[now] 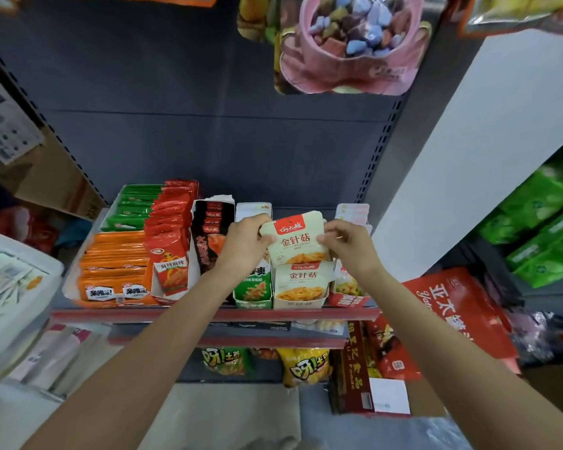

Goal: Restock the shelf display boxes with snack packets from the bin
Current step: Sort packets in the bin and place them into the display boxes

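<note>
Both hands, left hand point(246, 237) and right hand point(346, 238), pinching cream packet point(294, 240) by side edges over display box point(301, 287); likely light, floppy, slick.

You have a cream snack packet point(294, 240) with a red label patch at its top and a picture of yellow strips low on its face, upright and facing you. Its lower edge sits inside the open top of a cream display box point(301, 285) printed with the same design. That box stands at the front edge of the shelf point(208, 315), between a green-and-white box point(253, 287) and a red-and-white box point(348, 287). A white bin point(17, 287) with more pale packets sits at your left.
</note>
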